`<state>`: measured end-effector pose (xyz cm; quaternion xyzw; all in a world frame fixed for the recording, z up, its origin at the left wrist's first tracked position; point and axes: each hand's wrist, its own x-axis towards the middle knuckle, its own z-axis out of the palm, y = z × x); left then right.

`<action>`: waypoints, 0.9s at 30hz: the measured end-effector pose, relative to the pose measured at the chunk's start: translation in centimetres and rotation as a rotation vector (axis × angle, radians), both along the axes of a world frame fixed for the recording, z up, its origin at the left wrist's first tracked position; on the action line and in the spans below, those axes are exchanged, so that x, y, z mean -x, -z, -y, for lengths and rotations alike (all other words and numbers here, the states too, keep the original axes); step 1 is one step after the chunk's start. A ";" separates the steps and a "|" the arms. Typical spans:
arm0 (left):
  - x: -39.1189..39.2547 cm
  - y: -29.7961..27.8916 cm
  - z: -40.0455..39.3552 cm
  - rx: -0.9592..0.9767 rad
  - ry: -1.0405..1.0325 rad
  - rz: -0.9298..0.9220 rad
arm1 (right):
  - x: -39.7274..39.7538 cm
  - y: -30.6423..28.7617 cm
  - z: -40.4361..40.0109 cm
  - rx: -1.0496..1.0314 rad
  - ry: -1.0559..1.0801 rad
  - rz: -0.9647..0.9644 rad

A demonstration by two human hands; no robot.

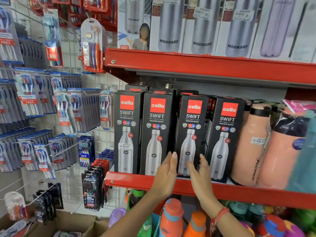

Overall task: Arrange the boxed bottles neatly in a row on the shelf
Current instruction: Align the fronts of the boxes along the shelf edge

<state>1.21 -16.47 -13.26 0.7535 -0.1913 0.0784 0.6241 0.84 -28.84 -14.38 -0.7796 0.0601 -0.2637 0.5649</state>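
Four boxed bottles (176, 134) are stood along the shelf (188, 185) front edge, the third box (191, 132) flanked low by the released left hand (166, 175) and right hand (200, 173); a skewed push could topple neighbours.

Four black bottle boxes (177, 134) are lined up on the red shelf (239, 190) at centre frame. The third box (190, 132) is flanked low down by the left hand (165, 175) and right hand (199, 175), fingers (173, 156) spread.
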 end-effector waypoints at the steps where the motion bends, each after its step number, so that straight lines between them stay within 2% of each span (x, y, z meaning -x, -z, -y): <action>1: -0.1 0.1 0.7 -0.011 0.015 -0.055 | -0.3 0.0 0.5 -0.022 -0.032 -0.038; 4: -0.6 0.0 1.7 0.000 0.052 -0.205 | -1.1 -0.1 1.7 -0.047 -0.107 -0.141; 6: -0.7 0.0 1.9 -0.004 0.024 -0.236 | -1.2 -0.2 2.1 -0.036 -0.139 -0.188; 13: 0.1 0.9 0.1 0.014 -0.017 -0.155 | 0.8 0.1 2.1 0.070 -0.250 -0.174; 15: 0.6 0.8 -0.4 0.059 0.007 -0.176 | 1.3 0.2 1.8 0.062 -0.279 -0.146; 21: 1.1 0.9 -1.3 0.016 0.009 -0.192 | 2.2 0.2 1.4 0.032 -0.295 -0.108; 24: 1.7 0.9 -1.0 -0.006 -0.009 -0.151 | 2.4 0.2 1.5 0.045 -0.275 -0.097; 27: 2.0 0.9 -0.6 -0.227 -0.146 0.037 | 2.5 0.3 1.8 0.017 -0.305 -0.095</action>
